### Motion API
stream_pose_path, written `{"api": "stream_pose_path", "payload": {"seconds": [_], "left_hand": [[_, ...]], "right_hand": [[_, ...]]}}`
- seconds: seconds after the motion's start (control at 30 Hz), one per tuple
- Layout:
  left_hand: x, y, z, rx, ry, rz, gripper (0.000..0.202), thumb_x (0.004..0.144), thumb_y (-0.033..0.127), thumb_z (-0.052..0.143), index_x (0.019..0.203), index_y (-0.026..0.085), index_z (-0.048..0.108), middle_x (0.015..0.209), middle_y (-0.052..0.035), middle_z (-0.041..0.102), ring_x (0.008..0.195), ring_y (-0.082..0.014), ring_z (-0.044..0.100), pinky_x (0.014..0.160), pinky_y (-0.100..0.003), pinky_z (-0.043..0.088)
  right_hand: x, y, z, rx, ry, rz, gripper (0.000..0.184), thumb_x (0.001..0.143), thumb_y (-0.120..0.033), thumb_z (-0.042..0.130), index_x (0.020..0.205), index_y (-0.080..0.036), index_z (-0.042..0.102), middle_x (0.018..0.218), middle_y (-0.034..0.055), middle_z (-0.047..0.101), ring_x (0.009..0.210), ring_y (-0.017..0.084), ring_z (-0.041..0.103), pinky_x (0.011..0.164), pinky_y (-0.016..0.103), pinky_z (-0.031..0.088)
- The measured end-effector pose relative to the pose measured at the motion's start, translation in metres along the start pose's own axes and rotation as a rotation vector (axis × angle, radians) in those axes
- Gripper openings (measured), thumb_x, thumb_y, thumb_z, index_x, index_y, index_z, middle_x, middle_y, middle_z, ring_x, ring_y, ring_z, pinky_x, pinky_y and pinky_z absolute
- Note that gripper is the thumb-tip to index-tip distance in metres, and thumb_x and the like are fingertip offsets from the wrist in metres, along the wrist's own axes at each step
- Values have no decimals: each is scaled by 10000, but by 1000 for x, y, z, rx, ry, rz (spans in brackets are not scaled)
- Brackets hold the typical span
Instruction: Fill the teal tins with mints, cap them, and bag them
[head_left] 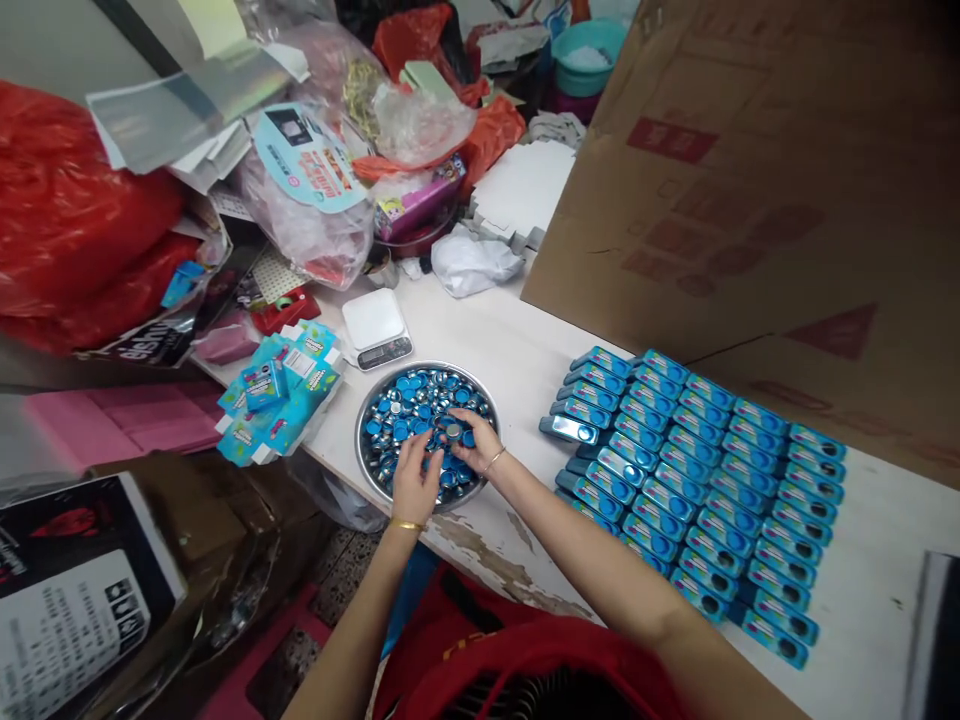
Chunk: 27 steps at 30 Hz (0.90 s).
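Cartons (300, 385), blue and flattened, lie at the left edge of the white table (457, 330); beside them a metal bowl (359, 430) holds loose caps (409, 386), the left hand (416, 482) over these, its grip impossible to tell; the right hand (477, 443) pinches a small cap (453, 432) above the bowl. Blue tins (679, 460) stand in rows at right.

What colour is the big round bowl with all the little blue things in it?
The metal bowl is shiny silver, best seen in the head view.

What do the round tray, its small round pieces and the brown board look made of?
Round tray: probably polished metal, silvery rim gleams. Small round pieces: glossy silver parts suggest metal; duller blue parts, maybe plastic. Brown board: likely matte cardboard, red print.
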<state>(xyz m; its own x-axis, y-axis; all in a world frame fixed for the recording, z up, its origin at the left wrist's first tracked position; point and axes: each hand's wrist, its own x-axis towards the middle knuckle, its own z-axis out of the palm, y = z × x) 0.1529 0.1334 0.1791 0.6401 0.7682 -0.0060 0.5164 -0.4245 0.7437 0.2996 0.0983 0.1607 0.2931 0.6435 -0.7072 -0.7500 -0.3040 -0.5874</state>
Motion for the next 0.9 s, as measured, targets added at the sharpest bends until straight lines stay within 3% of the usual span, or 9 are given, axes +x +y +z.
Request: {"api": "stream_pose_path", "payload": {"seconds": [0.07,0.2,0.37,0.5,0.6,0.7,0.8,0.9], "left_hand": [[-5,13,5,-18,-15,87,369,933,356,505,1275,222,530,1182,-104,531,883,-161,603,745,-299,538],[-4,23,12,10,39,134,329,928,308,507,1239,213,559,1119,-96,513,929,-169,587,842,-332,524],[9,28,6,46,44,206,305,876,302,555,1156,191,598,1087,-94,532,965,-203,569,865,-358,504],[9,48,6,193,-9,402,334,868,345,560,1148,168,605,1047,-101,577,978,-244,557,869,-383,458],[2,68,20,399,-55,571,303,887,341,537,1134,186,620,987,-84,622,893,-248,557,783,-365,424],[-14,95,46,462,-94,687,249,909,338,517,1070,197,643,895,-69,641,809,-243,546,700,-347,392],[-39,128,79,338,-244,783,209,922,296,493,1031,183,632,879,-68,652,792,-224,554,730,-345,409],[-68,165,120,155,-360,752,181,909,252,475,989,186,623,870,-62,653,803,-203,575,778,-332,439]], "right_hand": [[-4,3,1,125,-14,26,184,766,-334,539,888,-196,544,699,-10,636,535,107,571,436,183,409],[-10,6,1,280,-30,78,132,760,-279,596,847,-182,578,656,-21,619,538,104,590,430,167,412],[-23,-1,1,372,-8,81,75,792,-204,577,857,-189,611,683,-26,638,565,105,606,430,156,412],[-46,-13,-9,447,41,38,25,768,-173,628,788,-187,631,726,-34,644,592,101,575,471,173,455],[-70,-16,-37,505,58,39,67,802,-166,587,760,-160,639,641,-22,611,553,111,548,499,221,496],[-104,-9,-79,575,70,38,130,853,-187,533,771,-148,625,573,-19,582,517,107,539,530,241,513],[-147,3,-131,646,102,14,127,872,-233,549,793,-150,604,577,-32,577,490,80,524,560,230,517],[-190,17,-185,703,161,-37,137,853,-289,602,814,-158,594,642,-32,607,518,71,553,597,234,528]]}}
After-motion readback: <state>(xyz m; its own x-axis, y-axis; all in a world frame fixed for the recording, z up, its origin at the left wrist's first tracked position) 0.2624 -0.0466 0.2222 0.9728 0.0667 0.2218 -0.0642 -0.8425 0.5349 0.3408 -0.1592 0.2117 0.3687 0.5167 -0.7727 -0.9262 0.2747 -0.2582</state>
